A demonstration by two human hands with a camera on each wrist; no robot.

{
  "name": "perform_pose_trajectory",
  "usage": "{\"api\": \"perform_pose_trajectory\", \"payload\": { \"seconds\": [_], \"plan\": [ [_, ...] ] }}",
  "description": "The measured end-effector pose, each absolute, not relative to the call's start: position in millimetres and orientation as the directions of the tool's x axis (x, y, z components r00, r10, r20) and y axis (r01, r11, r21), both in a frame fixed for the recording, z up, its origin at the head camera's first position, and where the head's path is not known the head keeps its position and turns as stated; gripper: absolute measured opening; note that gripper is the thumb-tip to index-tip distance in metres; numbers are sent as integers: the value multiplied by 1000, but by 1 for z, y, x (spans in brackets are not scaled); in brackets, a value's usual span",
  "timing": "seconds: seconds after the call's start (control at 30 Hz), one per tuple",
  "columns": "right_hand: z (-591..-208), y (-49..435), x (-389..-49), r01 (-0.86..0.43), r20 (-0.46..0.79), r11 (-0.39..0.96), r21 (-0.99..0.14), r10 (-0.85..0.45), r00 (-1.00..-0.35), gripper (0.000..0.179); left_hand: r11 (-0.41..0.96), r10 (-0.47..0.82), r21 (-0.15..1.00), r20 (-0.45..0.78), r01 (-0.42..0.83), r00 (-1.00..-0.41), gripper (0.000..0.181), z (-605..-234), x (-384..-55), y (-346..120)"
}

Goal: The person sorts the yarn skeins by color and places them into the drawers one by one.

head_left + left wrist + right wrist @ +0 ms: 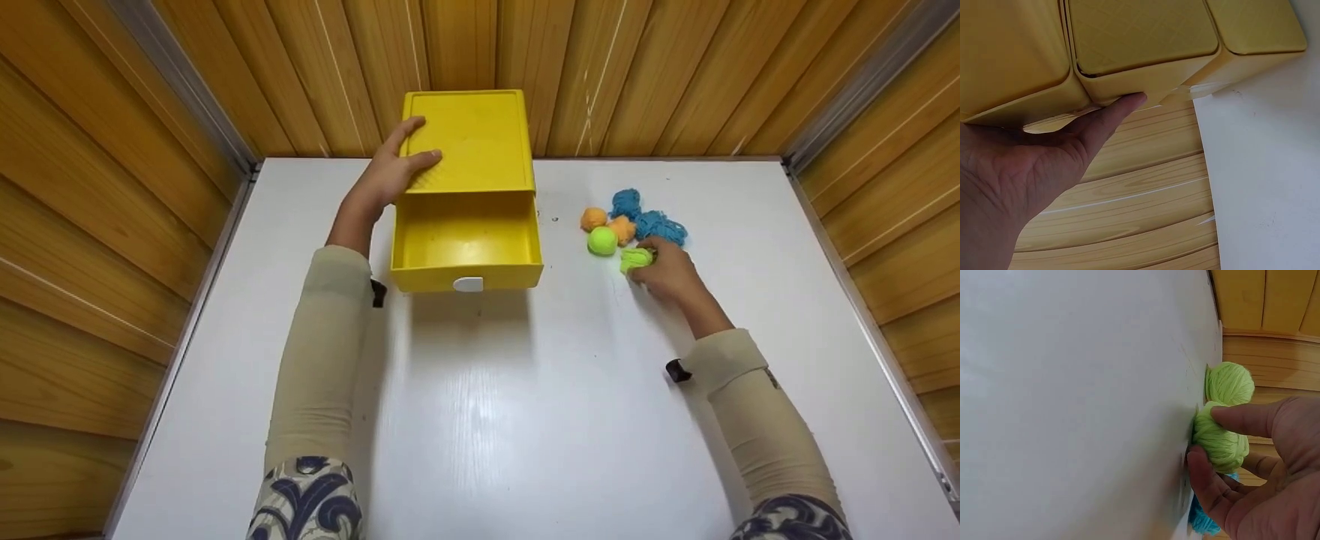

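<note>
A yellow drawer box [469, 142] stands at the back with its drawer [466, 277] pulled out toward the person. My left hand [390, 171] rests on the box's left top edge, fingers fairly straight; in the left wrist view the thumb [1123, 107] lies along its side. Over on the right, my right hand [671, 274] pinches a lime-green ball of yarn [1220, 439] between thumb and fingers, close at the white tabletop. Another lime-green yarn ball [602, 241] lies just beside it. Two orange yarn balls [593, 218] and blue yarn balls [660, 227] are clustered behind.
The white table [480, 420] runs up to wood-patterned panels [637, 82] at the back and both sides. A white handle tab [469, 284] sits on the drawer's front. The drawer interior [469, 236] shows bare yellow plastic.
</note>
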State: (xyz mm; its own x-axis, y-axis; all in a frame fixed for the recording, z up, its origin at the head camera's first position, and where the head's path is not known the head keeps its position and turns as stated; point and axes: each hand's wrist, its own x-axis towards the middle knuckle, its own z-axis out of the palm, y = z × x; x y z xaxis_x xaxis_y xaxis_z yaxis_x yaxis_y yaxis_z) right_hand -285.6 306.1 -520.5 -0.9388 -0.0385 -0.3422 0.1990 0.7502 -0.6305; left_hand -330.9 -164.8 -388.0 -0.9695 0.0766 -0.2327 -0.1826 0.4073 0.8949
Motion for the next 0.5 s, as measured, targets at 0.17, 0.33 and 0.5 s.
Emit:
{"api": "perform_pose_trajectory", "payload": {
  "seconds": [0.17,0.33,0.5],
  "plan": [
    [-520,306,-284,207,-336,729,-653,-34,-941,66,411,73,895,-222,-174,-972,75,-391,-330,-165],
    [-515,305,-281,172,-271,722,-671,-22,-962,65,405,74,899,-215,-168,-974,76,-391,-331,-165],
    [-505,302,-273,142,-229,722,-677,-24,-973,63,406,78,898,-220,-171,-972,76,-389,-331,-164]
  ]
}}
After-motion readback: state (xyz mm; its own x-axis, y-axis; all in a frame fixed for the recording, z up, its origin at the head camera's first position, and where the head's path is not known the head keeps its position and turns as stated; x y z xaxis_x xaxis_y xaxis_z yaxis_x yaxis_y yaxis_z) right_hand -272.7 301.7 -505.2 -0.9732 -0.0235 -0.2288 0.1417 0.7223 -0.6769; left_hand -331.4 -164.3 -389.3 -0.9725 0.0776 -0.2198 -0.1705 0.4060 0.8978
